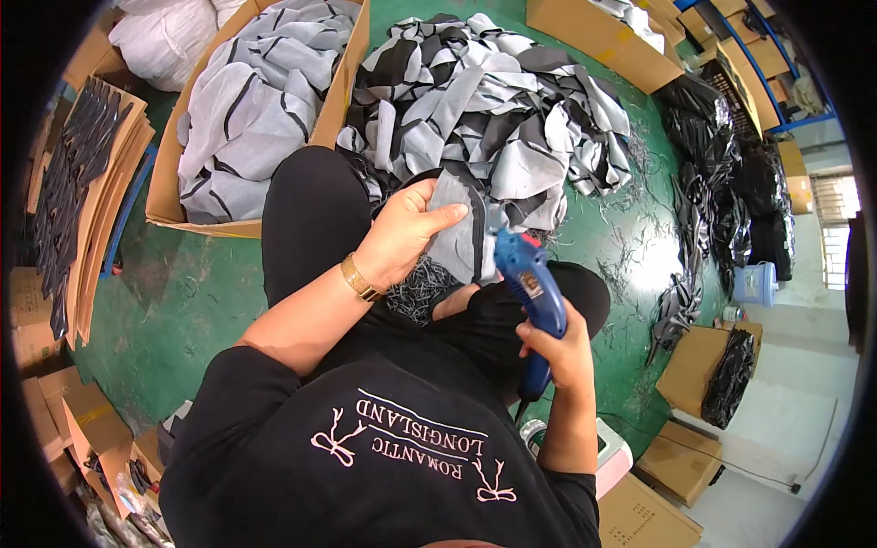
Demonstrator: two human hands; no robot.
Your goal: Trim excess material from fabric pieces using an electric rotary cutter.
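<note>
Fabric [454, 233] sat pinched in my left hand [402, 233]; right hand [559, 352] clamped the gun [533, 297] beside it — I feared nicking fingers [438, 216].

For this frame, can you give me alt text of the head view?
Seated person's left hand grips a grey fabric piece while the right hand holds a blue handheld trimming tool against it, beside a floor pile of grey-and-black fabric pieces and a cardboard box.

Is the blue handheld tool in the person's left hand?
No, the blue handheld tool is gripped in the right hand, while the left hand holds the grey fabric piece.
</note>
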